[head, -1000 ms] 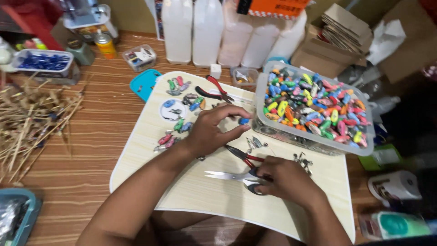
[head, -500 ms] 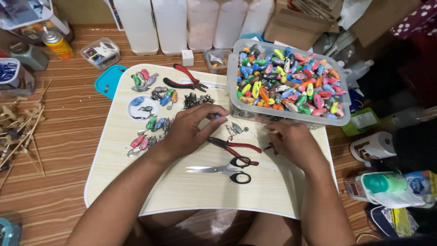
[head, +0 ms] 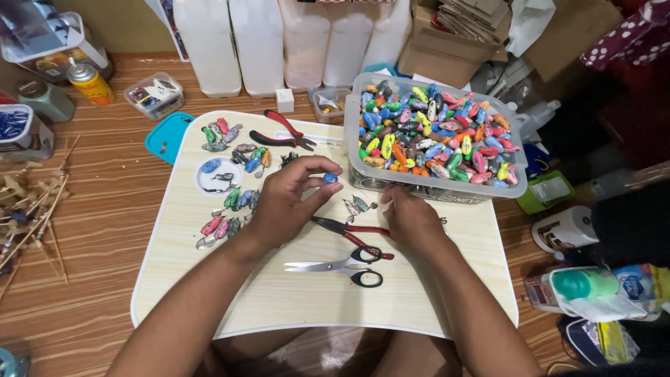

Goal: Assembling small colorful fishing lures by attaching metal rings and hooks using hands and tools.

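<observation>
White jugs (head: pixel 258 42) stand behind cardboard boxes (head: pixel 453 42).

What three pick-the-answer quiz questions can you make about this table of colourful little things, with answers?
1. Where do the scissors lie?
A. in the box
B. on the board, near the person
C. on the floor
2. What colour is the small piece pinched by the left hand?
A. blue
B. yellow
C. white
3. How is the clear box?
A. empty
B. lidded
C. full of colourful pieces

Answers: 1 B, they rest on the pale board; 2 A, blue shows between the fingertips; 3 C, pieces heap to its open rim.
</observation>
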